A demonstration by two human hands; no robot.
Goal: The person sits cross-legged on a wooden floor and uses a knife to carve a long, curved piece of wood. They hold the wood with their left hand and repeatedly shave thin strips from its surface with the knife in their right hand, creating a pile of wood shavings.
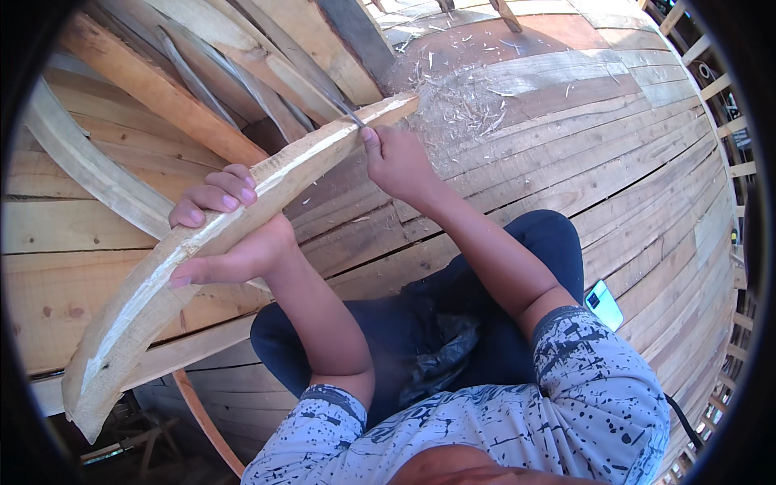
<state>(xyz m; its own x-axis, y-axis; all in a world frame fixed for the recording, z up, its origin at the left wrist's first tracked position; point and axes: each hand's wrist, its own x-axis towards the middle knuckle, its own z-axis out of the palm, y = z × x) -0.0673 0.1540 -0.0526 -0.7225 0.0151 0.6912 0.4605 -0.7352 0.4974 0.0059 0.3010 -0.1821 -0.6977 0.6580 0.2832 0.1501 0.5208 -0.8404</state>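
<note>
A long curved piece of timber [303,170] runs slantwise from the lower left to the upper middle, with a pale, freshly cut strip along its edge. My left hand [263,249] is wrapped round its middle, fingers over the far side and thumb on the near side. Close to the timber's upper end, my right hand [398,166] is closed on a knife [349,111]. The dark, narrow blade crosses the timber's edge and points up and left; its handle is hidden in my fist.
Wood shavings [485,113] lie scattered on the plank floor [630,202] beyond my right hand. Loose boards [153,85] and a curved pale strip [101,174] fill the upper left. A phone [605,305] lies by my right knee. A dark opening borders the planks at lower left.
</note>
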